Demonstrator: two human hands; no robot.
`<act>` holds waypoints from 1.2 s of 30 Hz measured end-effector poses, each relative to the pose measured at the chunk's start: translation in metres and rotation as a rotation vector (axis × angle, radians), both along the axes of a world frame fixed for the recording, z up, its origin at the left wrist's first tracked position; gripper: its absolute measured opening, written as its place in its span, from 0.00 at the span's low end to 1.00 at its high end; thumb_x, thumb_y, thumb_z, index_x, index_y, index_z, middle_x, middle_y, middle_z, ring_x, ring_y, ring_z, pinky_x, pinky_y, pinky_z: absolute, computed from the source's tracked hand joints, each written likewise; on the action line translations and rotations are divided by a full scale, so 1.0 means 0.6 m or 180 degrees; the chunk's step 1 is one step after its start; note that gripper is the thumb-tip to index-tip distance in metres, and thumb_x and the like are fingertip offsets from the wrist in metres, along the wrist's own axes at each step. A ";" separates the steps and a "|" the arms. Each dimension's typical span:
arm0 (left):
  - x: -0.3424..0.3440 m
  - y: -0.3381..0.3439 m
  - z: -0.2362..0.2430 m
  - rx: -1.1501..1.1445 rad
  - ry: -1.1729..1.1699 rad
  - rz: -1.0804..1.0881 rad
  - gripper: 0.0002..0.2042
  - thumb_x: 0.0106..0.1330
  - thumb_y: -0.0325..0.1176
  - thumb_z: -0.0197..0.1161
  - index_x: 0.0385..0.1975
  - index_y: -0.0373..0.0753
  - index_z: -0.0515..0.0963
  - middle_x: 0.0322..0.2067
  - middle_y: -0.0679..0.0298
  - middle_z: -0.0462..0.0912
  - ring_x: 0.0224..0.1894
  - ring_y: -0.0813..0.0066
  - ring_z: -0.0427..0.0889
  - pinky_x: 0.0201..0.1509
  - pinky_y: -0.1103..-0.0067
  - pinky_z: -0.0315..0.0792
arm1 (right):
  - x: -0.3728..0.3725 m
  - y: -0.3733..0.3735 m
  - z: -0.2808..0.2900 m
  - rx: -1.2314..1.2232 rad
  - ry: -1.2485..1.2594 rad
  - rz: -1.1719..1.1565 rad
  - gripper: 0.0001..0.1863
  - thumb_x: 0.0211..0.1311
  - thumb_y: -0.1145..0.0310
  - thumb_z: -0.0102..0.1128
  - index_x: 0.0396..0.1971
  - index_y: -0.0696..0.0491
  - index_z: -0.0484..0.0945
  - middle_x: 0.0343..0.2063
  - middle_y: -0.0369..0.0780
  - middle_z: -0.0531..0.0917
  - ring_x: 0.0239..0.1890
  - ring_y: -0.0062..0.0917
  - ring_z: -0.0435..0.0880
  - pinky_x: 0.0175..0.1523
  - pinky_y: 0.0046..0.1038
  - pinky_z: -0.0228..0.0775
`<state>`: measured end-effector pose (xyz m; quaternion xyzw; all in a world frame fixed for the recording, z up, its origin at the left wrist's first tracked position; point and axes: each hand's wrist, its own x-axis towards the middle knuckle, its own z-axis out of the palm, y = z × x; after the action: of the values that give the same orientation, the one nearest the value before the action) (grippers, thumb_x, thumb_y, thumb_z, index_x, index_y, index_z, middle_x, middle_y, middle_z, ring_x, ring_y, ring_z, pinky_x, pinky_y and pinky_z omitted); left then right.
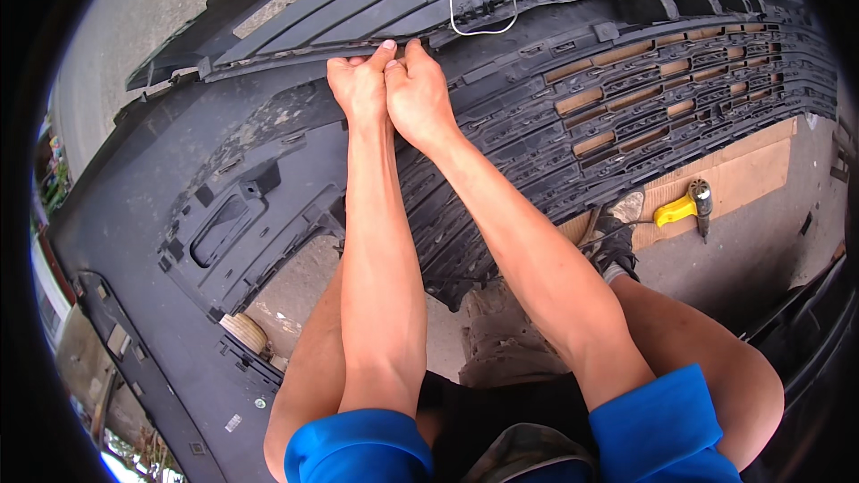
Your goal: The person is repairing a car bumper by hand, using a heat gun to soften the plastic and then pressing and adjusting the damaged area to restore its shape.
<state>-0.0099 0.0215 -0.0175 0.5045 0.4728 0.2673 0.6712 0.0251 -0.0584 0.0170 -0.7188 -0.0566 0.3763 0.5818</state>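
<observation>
A large black plastic car bumper (116, 215) lies in front of me and stretches past my left side, its slotted grille (501, 139) running to the right. My left hand (360, 89) and my right hand (419, 97) are closed side by side, touching, at the lip under the ridged panel (358, 13). Both thumbs lie on top and the fingers curl around the edge, partly hidden. Whether a small piece sits between them cannot be seen. Right of the hands, a thin white bent strand (483, 32) rests on the bumper.
A heat gun (687, 207) with a yellow handle lies on flattened cardboard (747, 165) at the right, close to my shoe (616, 246). Its dark cord runs toward my foot. A round tan object (243, 333) shows under the bumper's near edge. Concrete floor (743, 255) surrounds the cardboard.
</observation>
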 end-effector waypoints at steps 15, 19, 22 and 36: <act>-0.007 0.008 0.010 -0.0453 -0.0203 0.0053 0.12 0.61 0.23 0.66 0.38 0.29 0.69 0.34 0.51 0.81 0.36 0.66 0.83 0.37 0.74 0.79 | 0.002 -0.003 0.009 0.0020 0.0137 0.0121 0.29 0.63 0.70 0.49 0.60 0.73 0.58 0.43 0.62 0.78 0.49 0.52 0.78 0.54 0.43 0.69; 0.005 -0.003 0.029 -0.0763 -0.0207 0.0478 0.18 0.64 0.31 0.66 0.40 0.27 0.65 0.37 0.44 0.78 0.40 0.56 0.84 0.40 0.69 0.82 | -0.002 0.002 0.000 -0.0096 -0.0054 0.0045 0.30 0.63 0.70 0.49 0.60 0.74 0.57 0.43 0.63 0.77 0.49 0.52 0.78 0.55 0.43 0.69; 0.006 -0.005 0.039 -0.0756 -0.0161 0.0417 0.19 0.65 0.34 0.65 0.39 0.28 0.62 0.37 0.42 0.78 0.41 0.55 0.84 0.39 0.68 0.82 | -0.005 0.005 -0.001 -0.0130 -0.0121 0.0009 0.30 0.62 0.70 0.49 0.59 0.75 0.57 0.44 0.65 0.77 0.50 0.53 0.78 0.56 0.42 0.69; 0.008 -0.004 0.044 -0.0678 0.0227 0.0452 0.16 0.67 0.33 0.63 0.36 0.29 0.63 0.35 0.46 0.79 0.36 0.61 0.85 0.36 0.73 0.80 | -0.008 0.009 -0.013 -0.0116 -0.0144 0.0071 0.30 0.62 0.71 0.48 0.58 0.76 0.58 0.44 0.64 0.77 0.49 0.53 0.78 0.55 0.43 0.69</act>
<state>-0.0053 0.0190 0.0088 0.4048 0.5566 0.2444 0.6831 0.0205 -0.0532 0.0093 -0.7369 -0.0709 0.3674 0.5630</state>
